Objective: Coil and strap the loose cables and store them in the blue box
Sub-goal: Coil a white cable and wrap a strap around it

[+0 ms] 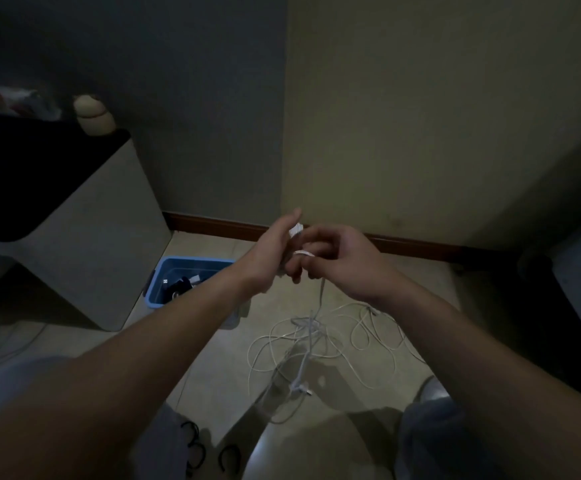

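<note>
Both hands meet in mid-air above the floor, each holding a white cable (320, 292). My left hand (275, 251) has its fingers stretched up with cable turns wound around them. My right hand (337, 258) pinches the cable beside the left fingers. From the hands the cable hangs down into a loose white tangle (316, 344) spread on the tiled floor. The blue box (164, 271) stands on the floor to the left of the hands, partly behind my left forearm, with dark and white items inside.
A pale cabinet (102, 237) with a dark top stands at left, beside the box. Black straps (228, 457) lie on the floor near my knees. Dark furniture (559, 306) fills the right edge. The room corner and brown skirting (226, 228) lie just behind.
</note>
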The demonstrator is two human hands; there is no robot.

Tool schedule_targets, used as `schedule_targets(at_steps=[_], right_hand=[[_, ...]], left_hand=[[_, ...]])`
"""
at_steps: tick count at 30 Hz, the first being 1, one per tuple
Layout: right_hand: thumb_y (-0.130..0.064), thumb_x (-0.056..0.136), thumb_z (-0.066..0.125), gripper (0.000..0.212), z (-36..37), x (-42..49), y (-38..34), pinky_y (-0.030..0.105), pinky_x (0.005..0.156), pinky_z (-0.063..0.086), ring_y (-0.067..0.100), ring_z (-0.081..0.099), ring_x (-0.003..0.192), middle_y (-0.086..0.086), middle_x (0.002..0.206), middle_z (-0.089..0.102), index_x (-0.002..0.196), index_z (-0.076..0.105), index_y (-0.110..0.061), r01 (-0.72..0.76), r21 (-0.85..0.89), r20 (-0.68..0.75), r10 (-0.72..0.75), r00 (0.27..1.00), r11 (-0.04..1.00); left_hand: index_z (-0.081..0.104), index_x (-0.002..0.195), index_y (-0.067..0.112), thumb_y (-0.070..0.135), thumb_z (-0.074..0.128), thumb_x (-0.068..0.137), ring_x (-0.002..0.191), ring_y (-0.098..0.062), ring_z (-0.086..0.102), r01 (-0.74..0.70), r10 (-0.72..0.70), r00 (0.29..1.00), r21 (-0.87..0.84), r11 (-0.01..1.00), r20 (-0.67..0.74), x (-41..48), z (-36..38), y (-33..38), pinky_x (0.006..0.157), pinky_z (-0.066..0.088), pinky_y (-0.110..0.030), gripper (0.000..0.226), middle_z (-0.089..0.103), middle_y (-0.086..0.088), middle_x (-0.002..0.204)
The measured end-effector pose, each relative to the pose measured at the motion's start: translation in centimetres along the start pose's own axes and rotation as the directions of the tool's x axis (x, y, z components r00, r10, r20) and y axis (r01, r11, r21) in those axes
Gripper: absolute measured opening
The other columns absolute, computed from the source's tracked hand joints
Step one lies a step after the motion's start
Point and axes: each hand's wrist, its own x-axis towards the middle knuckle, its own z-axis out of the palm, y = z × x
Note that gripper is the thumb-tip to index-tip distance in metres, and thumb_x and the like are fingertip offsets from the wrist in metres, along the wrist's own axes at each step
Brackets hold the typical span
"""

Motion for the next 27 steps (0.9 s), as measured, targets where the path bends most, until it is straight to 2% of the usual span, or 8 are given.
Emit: schedule_targets(at_steps=[4, 7, 10, 13, 18, 20, 24, 27], right_hand=[[0.013, 0.089, 0.060, 0.026, -0.4, 0.2, 0.3, 0.027, 0.058, 0.052, 0.017, 0.067, 0.061, 0.007, 0.071, 0.074, 0.092, 0.052, -0.011, 0.004, 0.063, -0.037, -0.001, 0.999, 0.998], [0.006, 0.084, 0.066, 0.025, -0.5, 0.1, -0.1, 0.028, 0.053, 0.054, 0.014, 0.068, 0.055, -0.003, 0.065, 0.071, 0.087, 0.055, -0.016, 0.046, -0.138, -0.038, -0.051, 0.998, 0.989], [-0.007, 0.075, 0.072, 0.025, -0.9, 0.0, -0.6, 0.027, 0.051, 0.051, 0.005, 0.063, 0.051, -0.009, 0.066, 0.067, 0.079, 0.056, -0.027, 0.101, -0.454, -0.088, -0.158, 0.984, 0.885], [-0.018, 0.069, 0.080, 0.025, -1.8, 0.2, -0.6, 0.029, 0.051, 0.042, 0.005, 0.053, 0.053, -0.008, 0.060, 0.059, 0.073, 0.056, -0.023, 0.064, -0.538, -0.147, -0.168, 0.975, 0.841], [-0.075, 0.061, 0.063, 0.051, -3.0, 0.5, 0.2, 0.034, 0.053, 0.042, 0.005, 0.048, 0.052, -0.010, 0.058, 0.056, 0.068, 0.054, -0.025, -0.073, -0.674, -0.178, -0.065, 0.982, 0.735], [-0.075, 0.063, 0.066, 0.056, -3.5, 0.7, 0.6, 0.034, 0.054, 0.038, 0.011, 0.047, 0.054, -0.008, 0.055, 0.052, 0.065, 0.055, -0.020, -0.047, -0.595, -0.126, -0.036, 0.991, 0.802], [-0.052, 0.078, 0.077, 0.047, -4.2, 1.1, 1.4, 0.029, 0.052, 0.029, 0.006, 0.037, 0.051, -0.009, 0.052, 0.041, 0.060, 0.052, -0.016, 0.006, -0.409, -0.043, -0.026, 0.999, 0.913], [-0.063, 0.077, 0.071, 0.054, -4.8, 0.9, 1.6, 0.029, 0.050, 0.024, 0.009, 0.030, 0.051, -0.007, 0.053, 0.032, 0.057, 0.045, -0.020, -0.043, -0.345, -0.049, 0.028, 0.998, 0.937]], left_hand=[[0.053, 0.095, 0.000, 0.046, 0.012, 0.105, 0.049, -0.020, 0.035, -0.034, 0.024, 0.993, 0.086, 0.996, 0.112, -0.3, -0.1, 0.2, 0.048, 0.024, -0.030, 0.063, 0.040, -0.012, 0.060], [0.050, 0.078, 0.007, 0.047, 0.015, 0.106, 0.045, -0.014, 0.035, -0.037, 0.026, 0.993, 0.091, 0.995, 0.119, -0.1, 0.0, -0.2, 0.048, 0.018, -0.029, 0.060, 0.038, -0.008, 0.054], [0.049, 0.083, 0.012, 0.058, 0.025, 0.100, 0.044, -0.010, 0.030, -0.046, 0.030, 0.993, 0.138, 0.989, 0.113, 0.3, -0.4, -0.8, 0.045, 0.022, -0.024, 0.055, 0.037, -0.010, 0.059], [0.049, 0.073, 0.017, 0.068, 0.023, 0.089, 0.044, -0.008, 0.023, -0.010, -0.029, 0.978, 0.185, 0.983, 0.208, 0.1, -1.0, -0.7, 0.043, 0.024, -0.021, 0.060, 0.030, 0.004, 0.052], [0.059, 0.077, 0.010, 0.069, 0.025, 0.094, 0.042, -0.010, 0.017, 0.051, -0.097, 0.958, 0.173, 0.984, 0.271, -0.2, -1.3, 0.0, 0.041, 0.015, -0.024, 0.070, 0.024, 0.003, 0.049], [0.058, 0.076, 0.012, 0.064, 0.031, 0.096, 0.045, -0.012, 0.016, 0.036, -0.091, 0.961, 0.210, 0.977, 0.259, -0.6, -1.2, 0.3, 0.046, 0.013, -0.028, 0.062, 0.022, 0.001, 0.052], [0.053, 0.076, 0.012, 0.050, 0.041, 0.101, 0.048, -0.015, 0.014, 0.027, -0.082, 0.976, 0.265, 0.964, 0.200, -1.1, -1.2, 0.9, 0.051, 0.011, -0.032, 0.047, 0.022, -0.003, 0.054], [0.050, 0.069, 0.014, 0.042, 0.041, 0.103, 0.048, -0.013, 0.012, 0.065, -0.101, 0.969, 0.162, 0.985, 0.224, -1.0, -1.3, 1.1, 0.047, 0.011, -0.027, 0.045, 0.020, 0.000, 0.053]])
